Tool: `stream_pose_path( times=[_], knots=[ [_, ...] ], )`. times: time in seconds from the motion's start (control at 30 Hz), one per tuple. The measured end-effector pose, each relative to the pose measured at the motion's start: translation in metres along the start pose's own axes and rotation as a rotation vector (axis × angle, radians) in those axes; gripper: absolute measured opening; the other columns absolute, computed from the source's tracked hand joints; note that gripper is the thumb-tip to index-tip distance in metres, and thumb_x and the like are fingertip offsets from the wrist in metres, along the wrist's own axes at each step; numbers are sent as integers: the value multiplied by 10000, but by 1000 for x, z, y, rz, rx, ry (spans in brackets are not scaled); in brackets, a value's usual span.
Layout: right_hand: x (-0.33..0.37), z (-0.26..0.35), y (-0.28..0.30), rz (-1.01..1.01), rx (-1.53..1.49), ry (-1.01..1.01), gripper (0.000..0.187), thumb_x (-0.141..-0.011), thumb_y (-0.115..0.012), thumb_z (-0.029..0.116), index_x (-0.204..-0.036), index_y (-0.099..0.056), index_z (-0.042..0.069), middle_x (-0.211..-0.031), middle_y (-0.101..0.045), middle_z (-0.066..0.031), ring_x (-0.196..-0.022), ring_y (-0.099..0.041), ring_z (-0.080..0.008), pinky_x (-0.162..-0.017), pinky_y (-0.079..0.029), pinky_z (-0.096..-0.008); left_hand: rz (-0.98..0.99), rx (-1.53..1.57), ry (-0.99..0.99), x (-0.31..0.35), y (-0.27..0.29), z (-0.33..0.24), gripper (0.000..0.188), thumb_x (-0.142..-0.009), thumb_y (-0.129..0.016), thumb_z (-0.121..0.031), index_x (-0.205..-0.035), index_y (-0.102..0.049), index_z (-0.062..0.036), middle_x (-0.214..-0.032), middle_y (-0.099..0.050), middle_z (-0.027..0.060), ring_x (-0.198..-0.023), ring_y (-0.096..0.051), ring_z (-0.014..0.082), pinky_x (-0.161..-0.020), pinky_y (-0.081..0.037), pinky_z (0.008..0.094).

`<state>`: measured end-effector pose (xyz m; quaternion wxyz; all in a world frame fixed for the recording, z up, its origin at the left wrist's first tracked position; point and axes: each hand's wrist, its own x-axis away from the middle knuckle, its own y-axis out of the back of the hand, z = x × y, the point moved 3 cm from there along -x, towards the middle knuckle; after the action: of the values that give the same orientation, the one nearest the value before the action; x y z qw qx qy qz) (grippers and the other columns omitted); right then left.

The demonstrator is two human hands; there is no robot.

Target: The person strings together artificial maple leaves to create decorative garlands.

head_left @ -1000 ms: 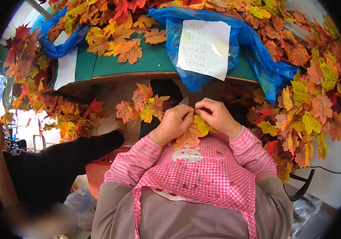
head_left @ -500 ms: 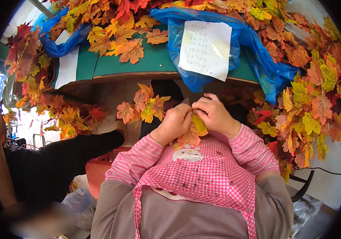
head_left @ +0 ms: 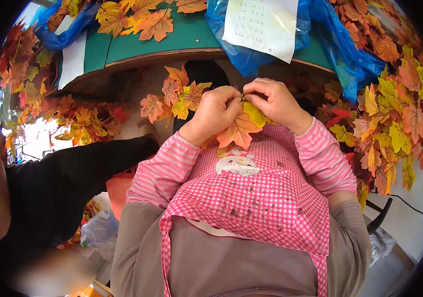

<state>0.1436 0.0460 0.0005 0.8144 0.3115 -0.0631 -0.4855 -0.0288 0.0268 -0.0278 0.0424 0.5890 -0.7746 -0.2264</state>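
Observation:
Above my lap, my left hand [head_left: 215, 111] and my right hand [head_left: 277, 103] pinch a thin dark stem between thumbs and forefingers, the fingertips almost meeting. The stem belongs to an artificial maple leaf garland [head_left: 191, 96], whose orange, pink and yellow leaves stick out past my left hand. Below the fingertips hang an orange leaf [head_left: 240, 130] and a yellow leaf [head_left: 254, 115]. Both hands are closed; the part of the stem inside my fists is hidden.
A green table [head_left: 137, 48] stands in front, bearing maple leaves [head_left: 156, 24], blue plastic bags [head_left: 248, 58] and a handwritten paper sheet [head_left: 266, 30]. Leaf garlands [head_left: 394, 126] hang at the right. To the left sits another person in black [head_left: 73, 173], beside a red container [head_left: 119, 192].
The table and its things appear higher in the picture. My fingers have shifted, baring the stem between them, and the orange leaf below shows more fully.

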Motion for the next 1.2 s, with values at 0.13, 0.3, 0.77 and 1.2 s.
stream_pose_path(
  times=[0.13,0.3,0.77,1.2],
  knots=[
    [4,-3,-4,-8,-32,-10,147,-821,-664,-8,-967,-657,5,-843,-657,-105,-789,-635,-257,-716,-506,-331,-13,16,6,2,-2,-3,91,-831,-620,-29,-897,-642,30,-818,-663,138,-734,-658,223,-652,-517,327],
    [6,-4,-9,-56,50,40,125,-833,-663,11,-958,-654,8,-858,-651,-106,-800,-626,-264,-736,-496,-339,-17,-18,-37,3,-4,-3,102,-823,-614,-29,-899,-630,36,-839,-645,192,-780,-650,362,-676,-521,387],
    [9,-11,-18,-126,9,-138,118,-852,-654,49,-963,-655,7,-903,-645,-109,-860,-627,-261,-789,-492,-343,-79,-101,-38,1,-11,3,102,-844,-589,-43,-896,-633,33,-881,-651,223,-825,-640,404,-729,-520,432],
    [33,39,-43,-65,402,278,498,-787,-708,87,-1258,-567,8,-1219,-593,-142,-1126,-557,-314,-972,-431,-401,-5,707,617,10,30,5,159,-925,-622,-126,-984,-668,15,-865,-647,17,-785,-583,74,-695,-475,221]
  ],
)
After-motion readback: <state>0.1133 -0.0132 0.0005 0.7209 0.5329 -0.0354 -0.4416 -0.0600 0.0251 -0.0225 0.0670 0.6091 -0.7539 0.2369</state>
